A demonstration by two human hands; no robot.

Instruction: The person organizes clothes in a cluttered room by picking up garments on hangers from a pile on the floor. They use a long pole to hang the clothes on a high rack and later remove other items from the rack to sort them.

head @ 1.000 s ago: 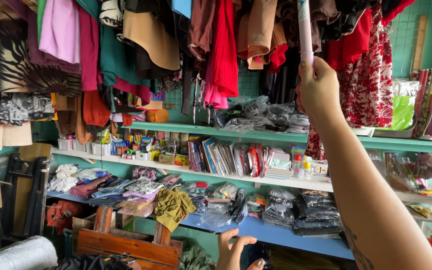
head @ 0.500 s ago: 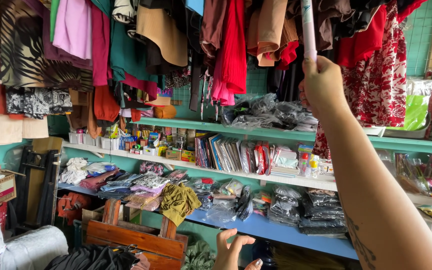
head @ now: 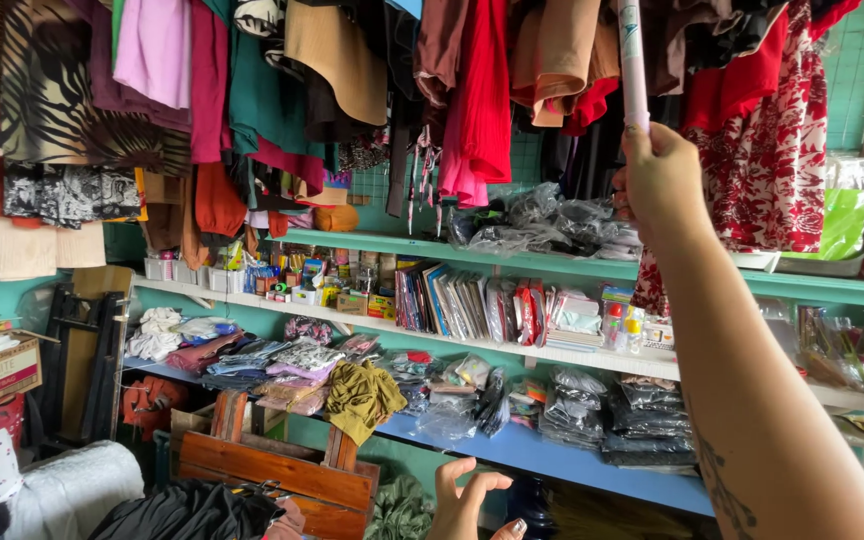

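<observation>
A raised right hand (head: 657, 180) closes its grip around a long white pole (head: 632, 60) reaching into red and brown garments (head: 482, 90) hanging overhead at right; the left hand (head: 467, 500) waits open, empty, low. A slip could drag clothes down.

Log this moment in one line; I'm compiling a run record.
right hand: grip shut on pink pole, raised to hanging clothes | left hand: open, low, empty | shelves behind
</observation>
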